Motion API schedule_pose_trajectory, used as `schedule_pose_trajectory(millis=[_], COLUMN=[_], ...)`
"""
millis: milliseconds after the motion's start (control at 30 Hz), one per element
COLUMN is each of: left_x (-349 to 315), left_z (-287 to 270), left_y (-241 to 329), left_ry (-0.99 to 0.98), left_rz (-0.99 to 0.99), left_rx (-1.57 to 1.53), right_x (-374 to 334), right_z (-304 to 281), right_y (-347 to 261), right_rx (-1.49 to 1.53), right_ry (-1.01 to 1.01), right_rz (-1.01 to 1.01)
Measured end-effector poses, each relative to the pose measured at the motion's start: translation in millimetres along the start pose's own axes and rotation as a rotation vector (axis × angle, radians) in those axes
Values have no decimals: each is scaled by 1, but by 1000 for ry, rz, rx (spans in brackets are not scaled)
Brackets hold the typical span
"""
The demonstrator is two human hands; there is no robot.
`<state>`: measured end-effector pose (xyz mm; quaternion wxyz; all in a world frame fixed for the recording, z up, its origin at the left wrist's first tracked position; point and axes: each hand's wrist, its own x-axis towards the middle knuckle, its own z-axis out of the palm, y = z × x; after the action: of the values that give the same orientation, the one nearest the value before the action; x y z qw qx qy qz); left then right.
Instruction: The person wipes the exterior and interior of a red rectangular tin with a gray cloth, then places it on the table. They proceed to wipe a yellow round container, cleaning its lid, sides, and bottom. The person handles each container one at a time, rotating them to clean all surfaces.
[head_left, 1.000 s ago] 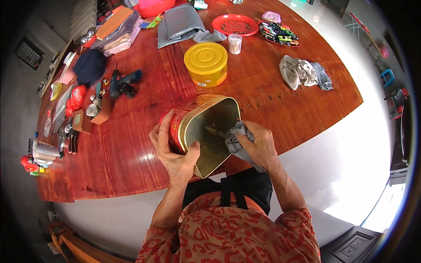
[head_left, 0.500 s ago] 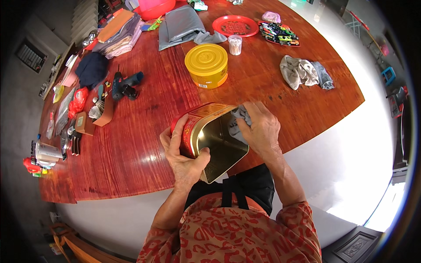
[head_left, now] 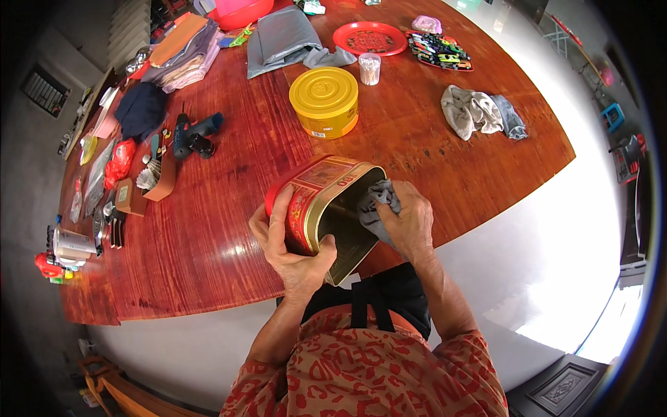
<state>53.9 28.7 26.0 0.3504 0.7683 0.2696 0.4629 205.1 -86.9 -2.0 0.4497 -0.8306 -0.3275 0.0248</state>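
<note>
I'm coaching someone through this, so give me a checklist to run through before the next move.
1. Left hand grips the tin: ok, near its open end.
2. Right hand holds the cloth: ok, at the tin's opening.
3. Whole inside of the tin visible: not ok, the cloth hides part.
4. Tin resting on the table: cannot tell.
5. Tub apart from the tin: ok, beyond it, lid on.
6. Drill away from both hands: ok.
</note>
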Motion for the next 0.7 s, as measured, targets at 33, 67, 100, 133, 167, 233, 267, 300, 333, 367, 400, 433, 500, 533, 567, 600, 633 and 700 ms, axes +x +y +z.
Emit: schedule_pose_trajectory(millis=[33,67,100,133,167,233,267,300,333,367,400,433,500,533,567,600,633,700], left_x=[-1,-1,0,2,3,3,2,-1,-2,-4,-6,-7,-8,-4,0,5,12,27], left_z=[0,1,0,-1,-2,-3,-3,-3,-2,0,1,-2,-8,-14,-20,-30,-38,-39], left_y=[-2,-3,-2,-1,0,-1,-4,-7,-10,-12,-12,-10,-3,6,2,-6,-7,-1], left_ry=[3,6,22,38,54,33,25,16,24,31,39,19,-26,-94,-167,-240,-306,-420], left_rz=[2,3,-1,-4,-8,55,57,59,30,2,-27,-69,-154,-217,-251,-283,-317,-301], left_rx=[1,2,-11,-25,-39,14,19,24,-15,-55,-95,-247,-552,-585,-509,-431,-350,-277], right_x=[-2,-5,-9,-14,-18,-18,-14,-10,-4,3,9,15,28,33,37,40,41,41], right_z=[1,3,5,9,12,13,10,7,3,-1,-6,-11,-21,-28,-36,-42,-45,-49], right_y=[0,1,4,8,11,12,13,14,13,10,8,10,10,3,-4,-9,-15,-26], right_rx=[10,20,28,37,46,70,71,73,52,30,8,-8,-41,-100,-146,-193,-238,-286], right_ry=[1,1,-3,-7,-10,-7,-9,-11,6,23,40,64,109,112,114,116,113,103], right_rz=[10,19,15,10,5,-13,-41,-70,-112,-155,-198,-247,-347,-406,-474,-543,-613,-697])
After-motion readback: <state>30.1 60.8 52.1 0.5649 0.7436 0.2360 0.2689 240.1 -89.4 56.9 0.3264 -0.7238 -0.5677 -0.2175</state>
